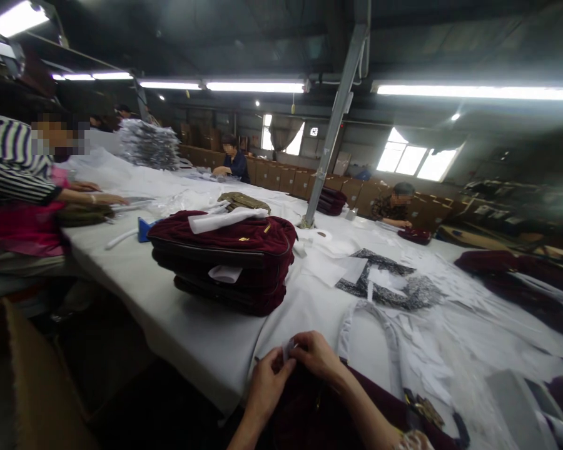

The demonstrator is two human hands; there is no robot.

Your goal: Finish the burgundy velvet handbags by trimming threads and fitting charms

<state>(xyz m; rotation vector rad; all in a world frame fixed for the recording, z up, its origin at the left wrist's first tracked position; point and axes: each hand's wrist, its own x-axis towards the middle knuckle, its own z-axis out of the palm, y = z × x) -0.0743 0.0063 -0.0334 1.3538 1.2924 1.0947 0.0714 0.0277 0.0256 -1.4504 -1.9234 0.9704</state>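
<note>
At the front of the table lies a maroon bag [304, 412], partly hidden under my forearms. My left hand [268, 380] and my right hand [316, 357] meet over its upper edge, fingertips pinched together. Between them is a small whitish piece [288, 350], thin like paper or film; its exact kind is too small to tell. The bag's handle [394, 340], wrapped in pale material, arches onto the table to the right of my right hand. Beyond my hands stands a stack of maroon bags [225, 250] with a rolled white sheet [225, 219] on top.
A white-covered table [206, 337] stretches ahead, with a metal post [331, 131] rising from it. Black-and-white patterned material [422, 290] and white sheets [328, 265] lie to the right. A person in stripes [14, 156] works at left; others sit farther back. A cardboard box [32, 381] stands lower left.
</note>
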